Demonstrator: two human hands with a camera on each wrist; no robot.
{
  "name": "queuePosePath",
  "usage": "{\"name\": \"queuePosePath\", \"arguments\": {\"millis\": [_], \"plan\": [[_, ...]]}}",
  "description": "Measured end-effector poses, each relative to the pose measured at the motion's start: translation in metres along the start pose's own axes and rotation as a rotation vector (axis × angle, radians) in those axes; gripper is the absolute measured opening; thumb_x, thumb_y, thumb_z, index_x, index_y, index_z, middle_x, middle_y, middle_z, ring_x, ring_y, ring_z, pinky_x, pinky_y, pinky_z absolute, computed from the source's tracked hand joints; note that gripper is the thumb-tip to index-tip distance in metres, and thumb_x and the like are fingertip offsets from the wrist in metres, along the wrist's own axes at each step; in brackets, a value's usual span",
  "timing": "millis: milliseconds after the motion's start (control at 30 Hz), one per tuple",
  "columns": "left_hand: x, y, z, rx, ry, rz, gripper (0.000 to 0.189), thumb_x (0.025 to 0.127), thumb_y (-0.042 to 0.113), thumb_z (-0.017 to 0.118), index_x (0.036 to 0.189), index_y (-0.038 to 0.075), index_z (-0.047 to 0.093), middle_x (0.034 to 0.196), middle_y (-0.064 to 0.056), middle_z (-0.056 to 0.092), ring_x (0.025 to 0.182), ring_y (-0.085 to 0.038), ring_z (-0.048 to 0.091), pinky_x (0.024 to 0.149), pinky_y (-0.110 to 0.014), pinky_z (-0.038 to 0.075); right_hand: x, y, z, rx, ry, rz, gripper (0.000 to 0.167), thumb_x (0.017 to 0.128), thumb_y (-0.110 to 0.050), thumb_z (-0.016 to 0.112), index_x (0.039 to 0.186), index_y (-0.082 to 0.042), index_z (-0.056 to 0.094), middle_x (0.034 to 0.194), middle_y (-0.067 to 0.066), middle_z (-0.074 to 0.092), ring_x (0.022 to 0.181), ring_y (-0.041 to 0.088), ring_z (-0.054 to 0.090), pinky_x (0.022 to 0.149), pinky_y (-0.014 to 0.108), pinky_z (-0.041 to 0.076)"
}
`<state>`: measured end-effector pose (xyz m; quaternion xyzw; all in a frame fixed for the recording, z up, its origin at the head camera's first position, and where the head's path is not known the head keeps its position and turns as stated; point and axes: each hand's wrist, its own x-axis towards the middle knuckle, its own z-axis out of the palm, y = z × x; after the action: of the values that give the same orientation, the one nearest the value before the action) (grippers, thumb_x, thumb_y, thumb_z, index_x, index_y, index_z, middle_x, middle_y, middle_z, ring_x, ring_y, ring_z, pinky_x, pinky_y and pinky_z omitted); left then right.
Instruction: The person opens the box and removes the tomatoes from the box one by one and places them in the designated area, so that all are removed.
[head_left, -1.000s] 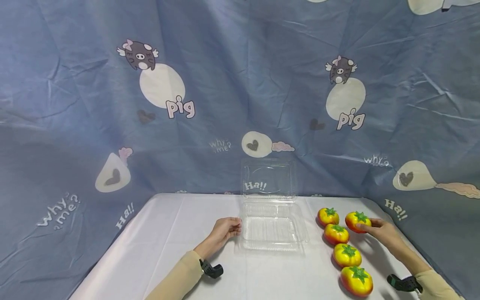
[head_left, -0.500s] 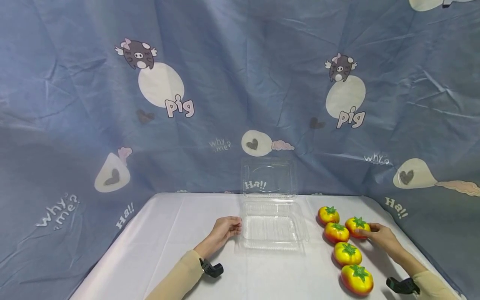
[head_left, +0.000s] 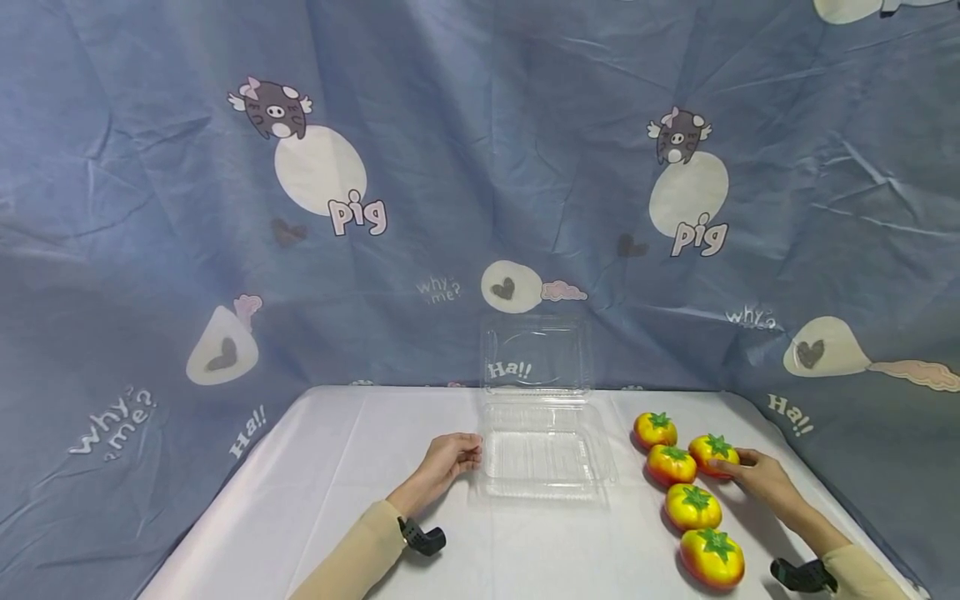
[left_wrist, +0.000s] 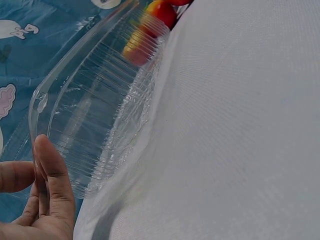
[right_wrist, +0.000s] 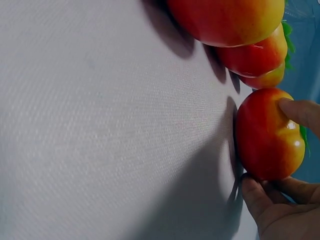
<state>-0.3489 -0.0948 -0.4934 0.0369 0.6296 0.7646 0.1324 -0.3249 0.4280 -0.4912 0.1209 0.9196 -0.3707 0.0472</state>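
My left hand (head_left: 447, 462) pinches the left rim of a clear plastic clamshell container (head_left: 540, 454) between thumb and fingers. Its lid (head_left: 538, 358) stands up at the back, and nothing lies in the tray. In the left wrist view the ribbed wall of the container (left_wrist: 100, 105) runs away from the fingers. At the right, my right hand (head_left: 768, 479) holds a glossy yellow-red tomato (right_wrist: 267, 135) with a green leafy top, thumb on one side and fingers on the other. This tomato sits at the tabletop, beside the others.
Several similar tomatoes (head_left: 671, 465) form a slanting row right of the container, the nearest tomato (head_left: 712, 560) closest to me. A white cloth covers the table (head_left: 390, 417). Behind it hangs a blue printed curtain (head_left: 450, 167).
My right hand has lowered the tomato a little and brought it slightly nearer to me, beside the row. Over the last half second it stays put. My left hand has not moved.
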Motion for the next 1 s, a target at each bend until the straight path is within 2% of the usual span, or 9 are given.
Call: {"name": "queuePosePath", "arguments": {"millis": [200, 300, 433, 667, 867, 1000], "plan": [[0.016, -0.017, -0.006, 0.004, 0.001, 0.002, 0.038, 0.096, 0.007, 0.053, 0.122, -0.02, 0.047, 0.086, -0.006, 0.061, 0.074, -0.011, 0.059, 0.071, -0.024, 0.055, -0.001, 0.0, -0.001, -0.007, 0.001, -0.007, 0.103, 0.084, -0.064, 0.059, 0.137, 0.02, 0.032, 0.139, 0.041, 0.032, 0.125, 0.053, 0.036, 0.104, 0.063, 0.034], [0.019, -0.02, -0.006, 0.003, 0.013, 0.001, 0.037, 0.096, 0.008, 0.054, 0.121, -0.019, 0.049, 0.085, -0.004, 0.061, 0.073, -0.011, 0.059, 0.069, -0.023, 0.055, -0.001, 0.001, -0.002, -0.01, -0.005, -0.01, 0.103, 0.085, -0.063, 0.059, 0.137, 0.02, 0.031, 0.14, 0.042, 0.031, 0.125, 0.054, 0.036, 0.104, 0.064, 0.033], [0.019, -0.02, -0.006, -0.004, 0.037, 0.004, 0.037, 0.094, 0.01, 0.057, 0.119, -0.017, 0.052, 0.084, -0.004, 0.061, 0.073, -0.011, 0.059, 0.069, -0.023, 0.055, -0.001, 0.002, -0.003, -0.006, -0.013, -0.001, 0.104, 0.083, -0.065, 0.06, 0.138, 0.019, 0.031, 0.14, 0.041, 0.032, 0.125, 0.053, 0.036, 0.105, 0.065, 0.032], [0.018, -0.019, -0.007, 0.0, 0.003, 0.053, 0.035, 0.093, 0.01, 0.057, 0.116, -0.017, 0.054, 0.086, -0.007, 0.062, 0.072, -0.011, 0.06, 0.067, -0.022, 0.056, 0.0, 0.004, -0.006, -0.021, -0.01, 0.0, 0.108, 0.082, -0.068, 0.059, 0.137, 0.021, 0.03, 0.139, 0.041, 0.031, 0.124, 0.054, 0.038, 0.104, 0.064, 0.034], [0.019, -0.019, -0.005, 0.005, 0.037, 0.015, 0.037, 0.093, 0.01, 0.057, 0.119, -0.016, 0.053, 0.087, -0.007, 0.062, 0.072, -0.011, 0.06, 0.068, -0.023, 0.055, -0.002, 0.005, -0.008, -0.019, 0.01, 0.001, 0.104, 0.084, -0.066, 0.057, 0.137, 0.02, 0.031, 0.139, 0.041, 0.034, 0.122, 0.052, 0.042, 0.1, 0.061, 0.04], [0.02, -0.02, -0.005, 0.003, 0.057, 0.009, 0.038, 0.093, 0.01, 0.058, 0.12, -0.017, 0.052, 0.083, -0.005, 0.062, 0.071, -0.011, 0.06, 0.067, -0.023, 0.056, -0.004, 0.003, -0.014, -0.011, 0.042, -0.015, 0.099, 0.089, -0.065, 0.05, 0.138, 0.019, 0.031, 0.138, 0.039, 0.038, 0.121, 0.049, 0.047, 0.096, 0.056, 0.046]]}}
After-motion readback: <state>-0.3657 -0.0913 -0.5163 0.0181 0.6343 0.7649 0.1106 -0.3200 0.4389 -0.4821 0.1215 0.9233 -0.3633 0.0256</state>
